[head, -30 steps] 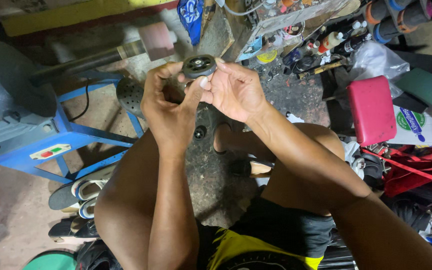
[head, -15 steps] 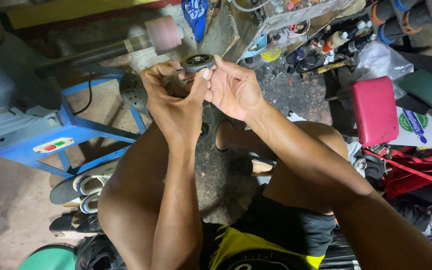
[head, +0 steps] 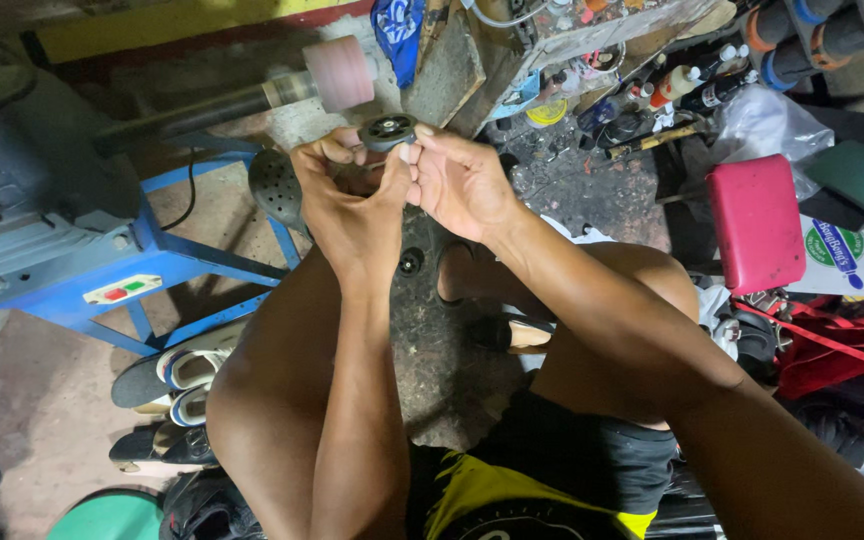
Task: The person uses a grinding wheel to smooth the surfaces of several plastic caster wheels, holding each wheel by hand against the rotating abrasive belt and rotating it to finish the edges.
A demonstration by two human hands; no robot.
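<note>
- Between the two raised hands sits a small black wheel [head: 389,131], pinched at its rim by the fingertips of both.
- Left hand [head: 350,205] is closed around the wheel's near-left side, fingers curled, back of the hand toward the camera.
- Right hand [head: 462,185] grips the wheel's right edge with thumb and forefinger, its other fingers loosely bent.
- Wheel's flat face tilts up toward the camera, showing a ring of small pale dots; its axle line points roughly up and away, and no long axis shows, since it is round.
- Just beyond the wheel, a pink grinding drum [head: 340,73] on a dark shaft [head: 192,108] lies close to the fingertips, leaving a narrow gap.
- Left of the left hand stands a blue metal frame [head: 162,262], with a perforated dark shoe sole [head: 274,186] beside the wrist.
- Below the hands, dark stained floor [head: 432,330] lies open between the person's knees.
- Far right of the right hand rests a red box [head: 757,222], well apart.
</note>
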